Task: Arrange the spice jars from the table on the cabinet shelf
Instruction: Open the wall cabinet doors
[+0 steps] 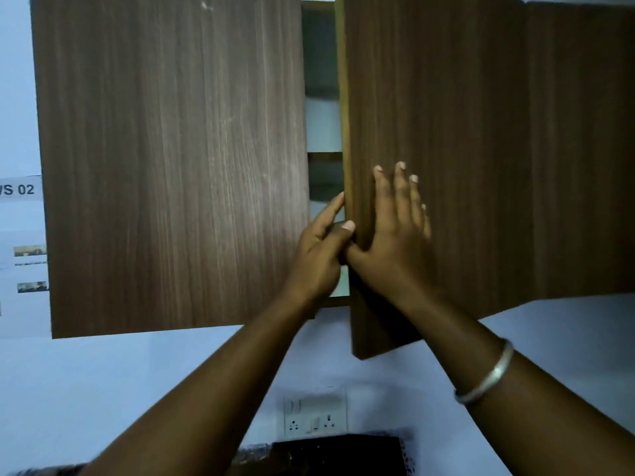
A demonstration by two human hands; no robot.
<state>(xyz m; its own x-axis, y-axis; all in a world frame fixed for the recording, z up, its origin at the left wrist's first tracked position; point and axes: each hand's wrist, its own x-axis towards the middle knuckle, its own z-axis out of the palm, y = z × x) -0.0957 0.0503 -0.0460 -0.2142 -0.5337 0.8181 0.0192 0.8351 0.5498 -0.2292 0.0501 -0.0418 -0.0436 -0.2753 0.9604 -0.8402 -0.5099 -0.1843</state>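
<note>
Left hand [319, 249] pinches the right door [446, 132] by its edge, right hand [391, 235] flat and open on its face, probably swinging it wide for the jars.

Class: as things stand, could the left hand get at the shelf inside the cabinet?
Probably not yet. The left hand pinches the edge of the right door, and the gap to the left door is narrow, showing only a sliver of the shelf. The doors need opening wider.

Two cabinet doors [171, 166] [446, 97], two hands [319, 259] [388, 242], one bangle [488, 376], one socket panel [314, 415]
</note>
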